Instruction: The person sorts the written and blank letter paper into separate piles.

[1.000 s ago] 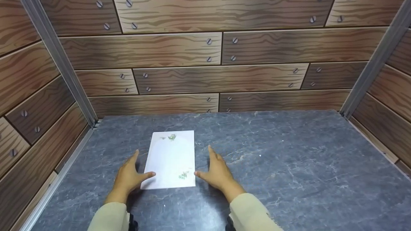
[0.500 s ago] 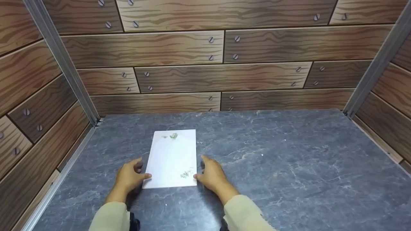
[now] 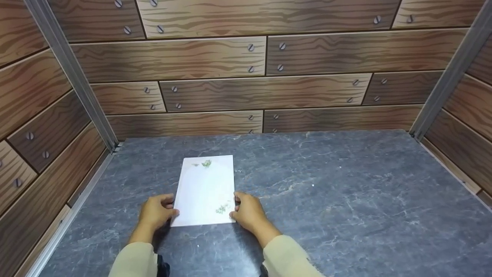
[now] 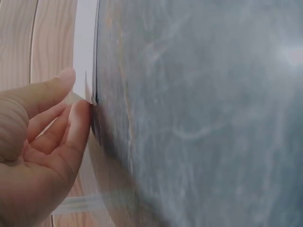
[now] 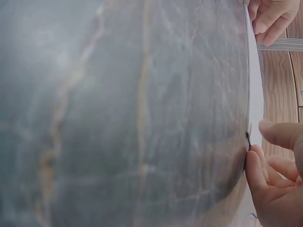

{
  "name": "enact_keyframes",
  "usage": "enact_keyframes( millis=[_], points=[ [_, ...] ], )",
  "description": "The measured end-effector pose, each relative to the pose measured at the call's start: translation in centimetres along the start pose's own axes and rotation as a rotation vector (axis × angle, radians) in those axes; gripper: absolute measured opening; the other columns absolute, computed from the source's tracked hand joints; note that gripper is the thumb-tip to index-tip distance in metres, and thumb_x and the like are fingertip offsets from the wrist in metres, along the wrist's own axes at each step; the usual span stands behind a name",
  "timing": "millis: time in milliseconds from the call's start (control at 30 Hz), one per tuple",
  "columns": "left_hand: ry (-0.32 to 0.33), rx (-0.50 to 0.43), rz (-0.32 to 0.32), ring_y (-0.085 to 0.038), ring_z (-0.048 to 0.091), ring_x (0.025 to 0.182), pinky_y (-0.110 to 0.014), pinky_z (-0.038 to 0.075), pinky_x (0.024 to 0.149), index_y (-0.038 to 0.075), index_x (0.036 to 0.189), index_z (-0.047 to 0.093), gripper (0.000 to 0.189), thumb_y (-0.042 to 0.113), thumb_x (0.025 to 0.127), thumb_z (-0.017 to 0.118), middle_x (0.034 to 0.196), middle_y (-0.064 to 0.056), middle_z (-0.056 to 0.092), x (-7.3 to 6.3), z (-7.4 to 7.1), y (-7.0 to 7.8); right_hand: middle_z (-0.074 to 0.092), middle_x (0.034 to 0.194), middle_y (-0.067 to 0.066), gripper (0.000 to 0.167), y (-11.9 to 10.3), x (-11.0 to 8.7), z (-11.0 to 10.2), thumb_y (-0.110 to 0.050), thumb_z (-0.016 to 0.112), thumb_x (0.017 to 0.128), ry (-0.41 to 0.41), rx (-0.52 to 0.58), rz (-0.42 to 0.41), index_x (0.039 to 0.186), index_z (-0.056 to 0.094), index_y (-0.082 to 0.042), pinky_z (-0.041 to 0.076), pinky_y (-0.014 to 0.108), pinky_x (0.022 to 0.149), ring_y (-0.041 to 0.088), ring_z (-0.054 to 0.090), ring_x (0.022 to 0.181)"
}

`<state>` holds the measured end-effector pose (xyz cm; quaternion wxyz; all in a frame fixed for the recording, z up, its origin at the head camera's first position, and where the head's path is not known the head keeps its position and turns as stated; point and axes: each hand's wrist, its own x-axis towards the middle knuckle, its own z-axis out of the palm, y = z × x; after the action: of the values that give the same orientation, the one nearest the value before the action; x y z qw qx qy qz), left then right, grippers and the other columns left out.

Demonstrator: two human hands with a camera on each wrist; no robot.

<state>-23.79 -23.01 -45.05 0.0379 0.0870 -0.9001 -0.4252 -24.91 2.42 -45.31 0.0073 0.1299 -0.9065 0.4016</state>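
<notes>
A thin stack of white paper (image 3: 203, 188) with small green sprigs printed at two corners lies flat on the table. My left hand (image 3: 153, 211) pinches its near left side, thumb on top and fingertips at the edge. Opposite it, my right hand (image 3: 250, 211) grips the near right side in the same way. Several layers show along the paper's edge (image 4: 94, 56) in the left wrist view, where a corner lifts slightly by the fingers. In the right wrist view the paper (image 5: 255, 90) runs between both hands, its near corner bent up a little at my fingertips.
The dark grey marbled tabletop (image 3: 346, 200) stretches far to the right of the paper. Wood-plank printed walls (image 3: 215, 96) enclose the back and sides, with metal posts (image 3: 82, 88) at the corners. A tiny white speck (image 3: 313, 185) lies on the table.
Both hands have drawn back slightly and curled their fingers in from spread poses to the paper's side edges. The paper stays in about the same place.
</notes>
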Motion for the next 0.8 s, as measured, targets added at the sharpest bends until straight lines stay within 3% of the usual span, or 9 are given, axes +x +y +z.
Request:
enact_keyframes(
  millis=[333, 467, 800],
  points=[
    [0.035, 0.022, 0.021, -0.033, 0.064, 0.091, -0.039, 0.052, 0.076, -0.013, 0.111, 0.062, 0.038, -0.012, 0.074, 0.069, 0.097, -0.021, 0.066, -0.1, 0.11, 0.16, 0.063, 0.112, 0.019, 0.053, 0.29, -0.17, 0.08, 0.009, 0.071, 0.075, 0.0, 0.106, 0.019, 0.126, 0.054, 0.012, 0.052, 0.03, 0.073, 0.022, 0.063, 0.087],
    [0.042, 0.019, 0.017, -0.032, 0.064, 0.09, -0.039, 0.052, 0.076, -0.013, 0.11, 0.063, 0.037, -0.013, 0.074, 0.068, 0.096, -0.02, 0.067, -0.21, 0.14, 0.32, 0.062, 0.115, 0.02, 0.053, 0.39, -0.27, -0.04, 0.01, 0.07, 0.077, -0.007, 0.163, 0.043, 0.127, 0.053, 0.011, 0.053, 0.03, 0.074, 0.026, 0.064, 0.091],
    [0.037, 0.001, 0.025, -0.033, 0.064, 0.091, -0.038, 0.053, 0.075, -0.014, 0.11, 0.062, 0.037, -0.013, 0.073, 0.068, 0.097, -0.022, 0.067, -0.62, 0.08, -0.04, 0.063, 0.114, 0.018, 0.052, 0.54, -0.64, 0.12, 0.008, 0.071, 0.076, 0.002, 0.188, 0.048, 0.126, 0.055, 0.009, 0.053, 0.029, 0.074, 0.025, 0.064, 0.091]
  ],
)
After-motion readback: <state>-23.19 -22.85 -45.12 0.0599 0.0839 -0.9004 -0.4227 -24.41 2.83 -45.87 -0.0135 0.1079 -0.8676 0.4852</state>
